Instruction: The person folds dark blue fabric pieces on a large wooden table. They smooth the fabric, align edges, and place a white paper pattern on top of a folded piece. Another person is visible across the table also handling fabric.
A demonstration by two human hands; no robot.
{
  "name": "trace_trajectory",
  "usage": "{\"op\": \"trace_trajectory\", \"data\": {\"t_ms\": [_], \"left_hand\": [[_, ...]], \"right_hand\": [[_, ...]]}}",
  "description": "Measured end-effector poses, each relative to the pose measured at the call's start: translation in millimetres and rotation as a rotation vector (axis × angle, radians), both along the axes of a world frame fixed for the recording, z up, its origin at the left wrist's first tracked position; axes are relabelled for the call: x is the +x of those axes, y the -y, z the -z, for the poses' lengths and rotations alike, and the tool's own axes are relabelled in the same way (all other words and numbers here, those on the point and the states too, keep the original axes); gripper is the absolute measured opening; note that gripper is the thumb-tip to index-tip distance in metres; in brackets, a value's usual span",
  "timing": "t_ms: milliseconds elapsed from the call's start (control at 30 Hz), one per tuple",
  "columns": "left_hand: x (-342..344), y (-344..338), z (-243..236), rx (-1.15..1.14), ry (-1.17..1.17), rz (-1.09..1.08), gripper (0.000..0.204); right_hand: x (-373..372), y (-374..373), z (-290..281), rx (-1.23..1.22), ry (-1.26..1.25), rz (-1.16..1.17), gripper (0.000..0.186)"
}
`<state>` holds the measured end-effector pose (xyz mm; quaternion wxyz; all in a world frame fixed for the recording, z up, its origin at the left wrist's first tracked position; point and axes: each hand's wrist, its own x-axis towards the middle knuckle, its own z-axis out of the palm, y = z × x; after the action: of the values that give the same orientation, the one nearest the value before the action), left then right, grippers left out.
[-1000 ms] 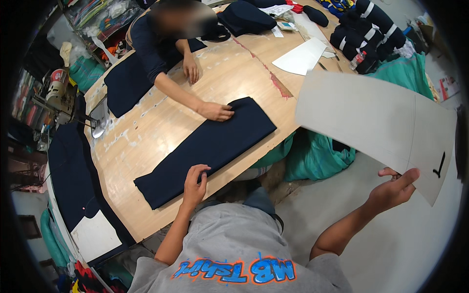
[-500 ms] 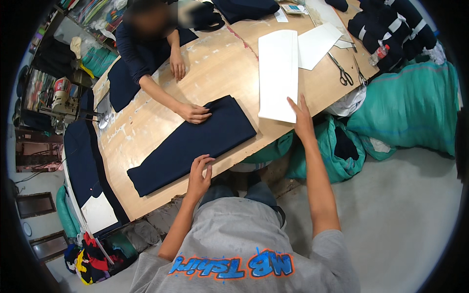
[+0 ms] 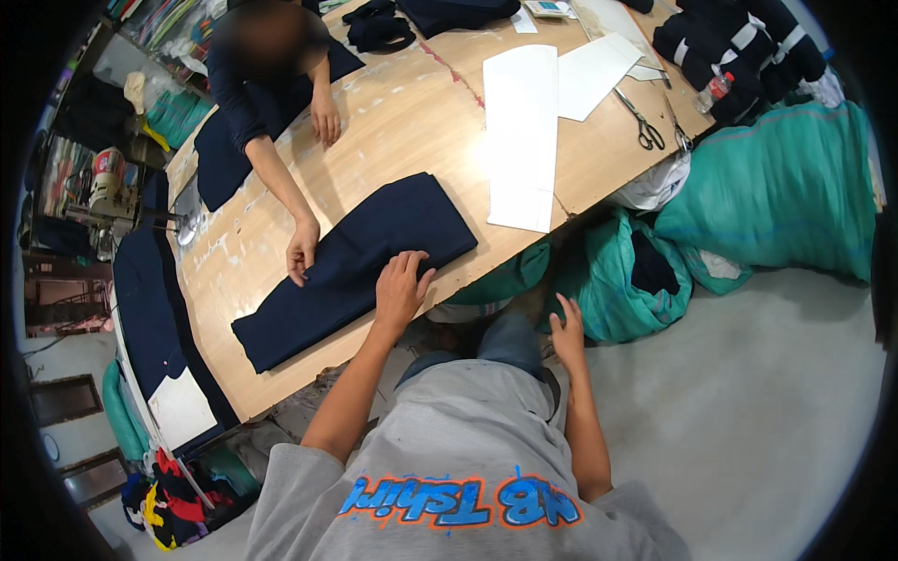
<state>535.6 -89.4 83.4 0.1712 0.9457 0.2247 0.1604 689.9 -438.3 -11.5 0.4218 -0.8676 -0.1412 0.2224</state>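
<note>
A folded stack of navy fabric (image 3: pixel 365 266) lies slantwise along the near side of the table. My left hand (image 3: pixel 402 288) rests on its near edge with fingers spread and nothing gripped. Off the table's edge, my right hand (image 3: pixel 568 332) hangs in the air, fingers apart, holding nothing. A long white pattern piece (image 3: pixel 522 140) lies flat on the table to the right of the fabric. Across from me a co-worker's hand (image 3: pixel 301 251) is at the far edge of the stack; that person's other hand (image 3: pixel 325 117) is over the tabletop.
On the wooden table (image 3: pixel 440 122) are another white pattern piece (image 3: pixel 599 75), black-handled scissors (image 3: pixel 644 126) and more navy fabric (image 3: pixel 224 159). Green sacks (image 3: pixel 767 187) stand at the right. A sewing machine (image 3: pixel 103 196) is at the left, with a colourful cloth pile (image 3: pixel 173 500) below.
My right hand has let go of the white pattern piece and drawn back toward me. My left hand has moved onto the fabric. The co-worker's hand has slid left along the stack.
</note>
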Motion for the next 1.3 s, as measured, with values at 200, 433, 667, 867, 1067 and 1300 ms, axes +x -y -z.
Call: {"op": "trace_trajectory", "data": {"t_ms": [200, 433, 667, 867, 1067, 1300], "left_hand": [[-34, 23, 4, -0.079, 0.157, -0.269, 0.023], [-57, 56, -6, 0.181, 0.231, -0.826, 0.053], [-47, 31, 13, -0.505, 0.435, -1.275, 0.048], [-72, 2, -24, -0.588, 1.021, -1.235, 0.032], [-33, -8, -212, -0.413, 0.914, -0.76, 0.015], [96, 25, -231, -0.529, 0.596, -0.405, 0.015]], "right_hand": [[10, 37, 0, 0.05, -0.254, 0.165, 0.041], [118, -54, -47, 0.211, -0.194, -0.125, 0.032], [202, -165, -110, 0.274, -0.105, -0.522, 0.031], [204, -190, -93, 0.338, -0.211, -0.643, 0.029], [176, -189, -118, 0.346, -0.536, -0.769, 0.034], [160, -231, -151, 0.354, -0.329, -0.957, 0.041]]}}
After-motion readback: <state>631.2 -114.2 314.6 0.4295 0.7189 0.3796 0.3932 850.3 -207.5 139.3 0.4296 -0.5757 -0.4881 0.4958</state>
